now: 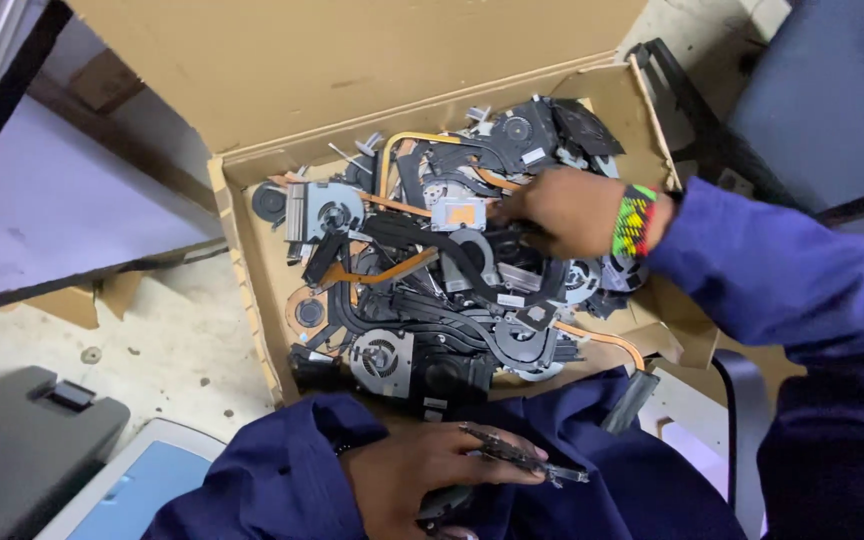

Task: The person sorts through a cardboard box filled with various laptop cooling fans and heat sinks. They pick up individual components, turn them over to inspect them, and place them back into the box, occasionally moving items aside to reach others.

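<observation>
Stained concrete floor [167, 330] (dimly lit) beside a grey printer [22, 450].

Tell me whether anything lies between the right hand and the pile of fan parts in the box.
Nothing visible does. The right hand already rests on the heap of laptop fans and copper heat pipes in the cardboard box, fingers down among them. The left hand holds a separate dark part over the lap.

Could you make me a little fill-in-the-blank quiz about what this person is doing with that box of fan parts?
1. The fans and copper pipes lie piled in an open ____ box.
2. The right hand reaches into the pile; its wrist wears a beaded ____.
3. The left hand rests on the lap and holds a flat ____ part.
4. Both sleeves are dark ____.

Missing words: cardboard; bracelet; metal; blue
</observation>
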